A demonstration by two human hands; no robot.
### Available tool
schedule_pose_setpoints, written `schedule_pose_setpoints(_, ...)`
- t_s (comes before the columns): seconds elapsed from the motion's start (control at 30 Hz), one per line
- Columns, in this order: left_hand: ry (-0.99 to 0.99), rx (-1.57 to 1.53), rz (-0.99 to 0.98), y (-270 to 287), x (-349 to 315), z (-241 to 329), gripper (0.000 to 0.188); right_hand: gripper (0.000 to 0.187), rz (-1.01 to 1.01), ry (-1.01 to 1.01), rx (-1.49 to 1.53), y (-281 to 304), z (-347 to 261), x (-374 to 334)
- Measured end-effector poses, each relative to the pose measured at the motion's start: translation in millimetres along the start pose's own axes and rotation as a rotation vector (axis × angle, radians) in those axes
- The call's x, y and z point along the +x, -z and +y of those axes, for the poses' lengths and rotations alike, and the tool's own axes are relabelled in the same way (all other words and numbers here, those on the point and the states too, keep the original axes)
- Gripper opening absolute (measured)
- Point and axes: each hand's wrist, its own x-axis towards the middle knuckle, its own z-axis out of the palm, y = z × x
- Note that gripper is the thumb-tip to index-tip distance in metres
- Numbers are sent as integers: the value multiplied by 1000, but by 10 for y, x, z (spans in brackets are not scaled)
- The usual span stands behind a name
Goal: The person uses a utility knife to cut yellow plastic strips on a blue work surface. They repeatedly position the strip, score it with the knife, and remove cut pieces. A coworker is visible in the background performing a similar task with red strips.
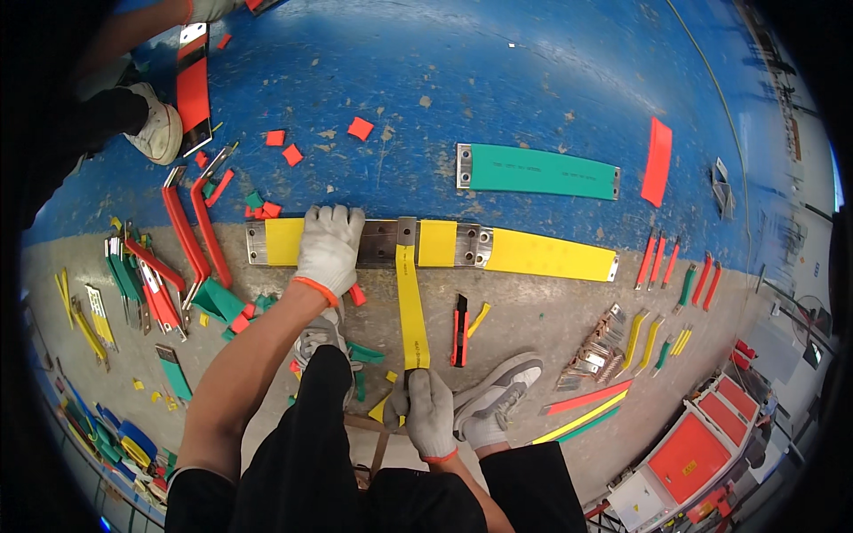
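Observation:
My left hand [330, 251], in a pale work glove, rests on a long flat metal bar [378, 242] with yellow sleeve sections. Its fingers curl over the bar's far edge. A narrow yellow-sleeved strip [410, 306] runs from across that bar toward me. My gloved right hand [430, 414] is closed around the strip's near end, between my legs. A yellow scrap [384, 410] lies beside the right hand. Abutting the bar's right end is another yellow-sleeved bar [551, 254]. A red and black utility knife [459, 331] lies on the floor to the right of the strip.
A green-sleeved bar [542, 171] and a red one [657, 162] lie beyond. Bent red bars [182, 226] and scraps are at left; small sleeved strips and bare metal pieces [593, 351] at right. Another person's gloved hand [211, 9] and shoe [158, 126] are upper left.

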Motion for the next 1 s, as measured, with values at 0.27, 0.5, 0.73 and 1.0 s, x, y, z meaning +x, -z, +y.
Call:
schedule_pose_setpoints(0.27,-117,-147,35,43,-59,-215,91,37,21,14,-39,48,143,24)
schedule_pose_setpoints(0.5,-123,-430,-134,244,-3,-463,90,36,-136,-40,-17,-83,4,-32)
schedule_pose_setpoints(0.73,-253,-709,-58,101,195,-835,59,31,-207,-83,70,-418,212,10)
schedule_pose_setpoints(1.0,-221,-679,6,19,179,-758,49,31,-192,-58,105,-524,397,3)
